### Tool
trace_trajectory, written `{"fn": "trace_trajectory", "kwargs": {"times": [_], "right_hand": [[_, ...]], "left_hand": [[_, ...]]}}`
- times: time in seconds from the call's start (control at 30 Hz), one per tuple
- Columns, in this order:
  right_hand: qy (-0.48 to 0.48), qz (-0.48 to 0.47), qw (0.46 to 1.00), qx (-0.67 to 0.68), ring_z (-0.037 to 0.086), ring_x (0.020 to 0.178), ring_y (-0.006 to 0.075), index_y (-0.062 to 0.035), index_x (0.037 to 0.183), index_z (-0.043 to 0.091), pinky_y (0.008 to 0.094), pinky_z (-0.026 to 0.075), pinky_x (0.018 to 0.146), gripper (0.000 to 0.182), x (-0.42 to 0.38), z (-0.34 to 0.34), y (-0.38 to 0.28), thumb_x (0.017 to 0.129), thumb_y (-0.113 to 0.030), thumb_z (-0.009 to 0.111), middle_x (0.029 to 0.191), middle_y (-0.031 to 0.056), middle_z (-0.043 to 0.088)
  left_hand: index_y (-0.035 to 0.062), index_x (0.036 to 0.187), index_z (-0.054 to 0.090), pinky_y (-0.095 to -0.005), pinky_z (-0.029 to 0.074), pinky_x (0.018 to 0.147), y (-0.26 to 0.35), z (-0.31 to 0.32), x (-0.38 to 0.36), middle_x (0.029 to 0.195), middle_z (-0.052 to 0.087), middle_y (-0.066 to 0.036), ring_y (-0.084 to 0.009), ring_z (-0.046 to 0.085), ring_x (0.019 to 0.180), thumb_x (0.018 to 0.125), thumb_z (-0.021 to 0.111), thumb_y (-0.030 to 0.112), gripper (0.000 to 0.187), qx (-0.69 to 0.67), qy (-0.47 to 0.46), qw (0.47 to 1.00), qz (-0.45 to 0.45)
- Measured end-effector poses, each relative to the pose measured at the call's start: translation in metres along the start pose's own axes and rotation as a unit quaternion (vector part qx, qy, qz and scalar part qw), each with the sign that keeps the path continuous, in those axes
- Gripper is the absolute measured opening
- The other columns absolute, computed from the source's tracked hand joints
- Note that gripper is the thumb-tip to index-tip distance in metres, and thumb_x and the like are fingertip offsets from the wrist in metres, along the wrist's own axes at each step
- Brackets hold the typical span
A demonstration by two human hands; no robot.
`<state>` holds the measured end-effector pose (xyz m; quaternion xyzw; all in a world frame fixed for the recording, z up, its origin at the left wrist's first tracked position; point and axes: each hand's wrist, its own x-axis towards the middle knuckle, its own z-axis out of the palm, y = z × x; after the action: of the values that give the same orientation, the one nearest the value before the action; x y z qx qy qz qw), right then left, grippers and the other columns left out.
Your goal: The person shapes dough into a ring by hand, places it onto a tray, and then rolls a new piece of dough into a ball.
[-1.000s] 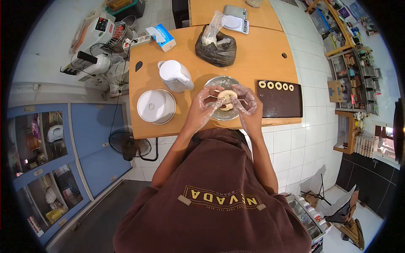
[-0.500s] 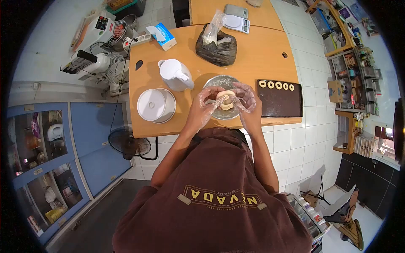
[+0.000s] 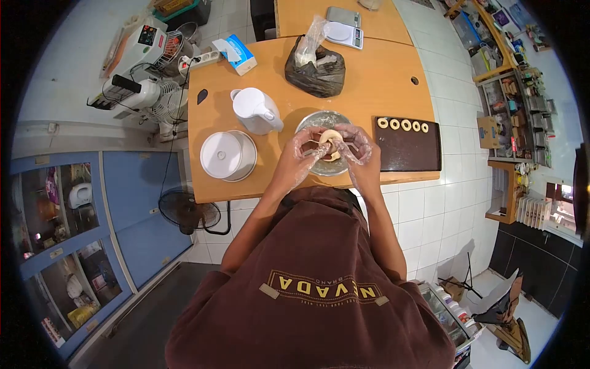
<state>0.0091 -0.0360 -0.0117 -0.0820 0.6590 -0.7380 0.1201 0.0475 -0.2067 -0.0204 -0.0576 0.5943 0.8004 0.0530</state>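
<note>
A pale ring of dough [image 3: 332, 134] is pinched between the fingers of both hands, over a metal bowl [image 3: 329, 115]. My left hand [image 3: 301, 150] grips its left side and my right hand [image 3: 361, 149] its right side. Both hands are dusted with flour, and the thumbs meet near the ring's lower part. More dough shows below the thumbs, partly hidden by the hands. To the right, a dark baking tray [image 3: 409, 150] holds a row of several dough rings [image 3: 405, 125] along its far edge.
Left of the bowl stand a white pitcher [image 3: 255, 111] and a round white lidded container [image 3: 222, 155]. Farther back are a black plastic bag [image 3: 314, 77], a tissue box [image 3: 238, 55] and a white kitchen scale [image 3: 344, 34]. A black fan [image 3: 189, 210] stands by the table's left front corner.
My hands have shifted slightly on the dough ring, and its upper curve now sits a little higher and more upright. The bowl, tray and other things have stayed in place.
</note>
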Motion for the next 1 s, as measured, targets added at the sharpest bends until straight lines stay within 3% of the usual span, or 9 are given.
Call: {"fn": "trace_trajectory", "kwargs": {"times": [0.17,0.27,0.37,0.67,0.77,1.0], "right_hand": [[-0.014,0.02,1.0,0.013,0.066,0.113,0.0166,0.0058,0.13,0.063,0.0313,0.052,0.101,0.034,-0.002,0.002,-0.007,0.097,0.0,0.068,0.125,0.0124,0.07],[-0.01,0.02,0.999,0.033,0.066,0.115,0.0173,0.0061,0.131,0.062,0.0315,0.051,0.102,0.035,0.0,-0.001,-0.008,0.097,0.0,0.068,0.126,0.0127,0.07],[0.002,-0.004,0.999,0.034,0.066,0.113,0.0191,0.0037,0.133,0.062,0.0329,0.054,0.099,0.035,0.002,-0.002,-0.003,0.099,-0.003,0.068,0.126,0.0135,0.07],[0.004,0.04,0.999,0.033,0.067,0.111,0.0182,0.0051,0.132,0.061,0.032,0.057,0.094,0.036,0.0,0.001,-0.007,0.098,-0.003,0.069,0.124,0.0138,0.07],[0.0,0.045,0.997,0.056,0.067,0.114,0.0168,0.0046,0.131,0.063,0.0309,0.052,0.1,0.036,-0.001,0.001,-0.007,0.096,0.0,0.069,0.122,0.0123,0.071],[0.009,0.052,0.997,0.047,0.066,0.114,0.0167,0.0049,0.132,0.062,0.0305,0.052,0.1,0.038,-0.002,0.0,-0.012,0.095,0.002,0.069,0.123,0.0119,0.07]], "left_hand": [[-0.0097,0.13,0.055,-0.0346,0.063,0.096,0.007,0.001,-0.002,0.117,0.065,-0.015,-0.0233,0.07,0.109,0.101,0.062,0.004,0.032,-0.094,0.028,0.995,0.012],[-0.0103,0.13,0.054,-0.0355,0.062,0.098,0.012,0.0,-0.003,0.118,0.064,-0.015,-0.0246,0.069,0.112,0.102,0.062,0.005,0.033,-0.112,0.035,0.993,-0.025],[-0.0043,0.13,0.056,-0.0388,0.062,0.098,0.008,-0.006,-0.002,0.127,0.062,-0.015,-0.0251,0.069,0.111,0.102,0.065,0.012,0.034,-0.111,0.028,0.992,-0.051],[-0.0022,0.126,0.06,-0.0377,0.06,0.096,0.002,-0.011,0.0,0.124,0.065,-0.013,-0.0197,0.066,0.114,0.101,0.065,0.01,0.028,-0.096,0.026,0.995,-0.022],[-0.0013,0.128,0.059,-0.0373,0.06,0.096,0.004,-0.011,-0.002,0.124,0.065,-0.013,-0.0199,0.066,0.114,0.101,0.065,0.009,0.029,-0.102,0.023,0.994,-0.037],[-0.0007,0.13,0.057,-0.0363,0.06,0.096,0.001,-0.014,0.001,0.123,0.065,-0.014,-0.0202,0.067,0.113,0.101,0.065,0.01,0.031,-0.116,-0.011,0.993,-0.024]]}}
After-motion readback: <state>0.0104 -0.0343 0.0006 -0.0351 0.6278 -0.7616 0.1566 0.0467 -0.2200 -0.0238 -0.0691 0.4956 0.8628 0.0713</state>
